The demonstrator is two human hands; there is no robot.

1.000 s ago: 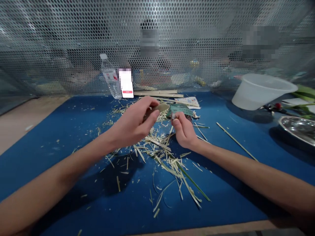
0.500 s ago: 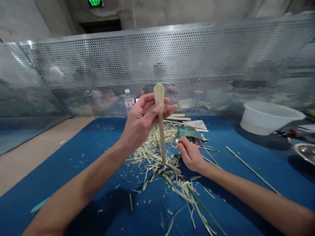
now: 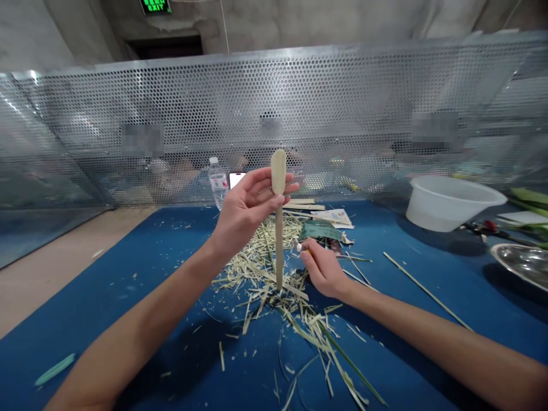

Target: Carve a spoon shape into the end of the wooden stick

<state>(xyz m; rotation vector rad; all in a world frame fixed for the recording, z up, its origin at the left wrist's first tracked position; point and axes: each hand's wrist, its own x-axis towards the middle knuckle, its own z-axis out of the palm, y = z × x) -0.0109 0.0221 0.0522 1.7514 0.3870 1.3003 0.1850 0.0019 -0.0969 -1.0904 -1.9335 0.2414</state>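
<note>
My left hand [image 3: 252,205] pinches a pale, flat wooden stick [image 3: 279,240] between thumb and fingers. The stick stands upright, its broad rounded end on top and its narrow end low over a heap of pale shavings [image 3: 252,257]. To the right, my right hand [image 3: 323,267] is closed around a small tool with a yellow part and a white tip [image 3: 299,248]; the rest of it is hidden in the fist. Just behind that hand lies a green packet [image 3: 321,230].
A clear bottle [image 3: 218,182] and a phone [image 3: 237,179] are behind my left hand. A white basin [image 3: 449,205] and a metal bowl [image 3: 522,264] stand at the right. A perforated metal screen [image 3: 317,97] spans the back. A teal strip [image 3: 55,370] lies front left.
The view has shifted slightly right. The stick has turned a little and stands straighter, and my left thumb sits lower on it. My right hand keeps its hold.
</note>
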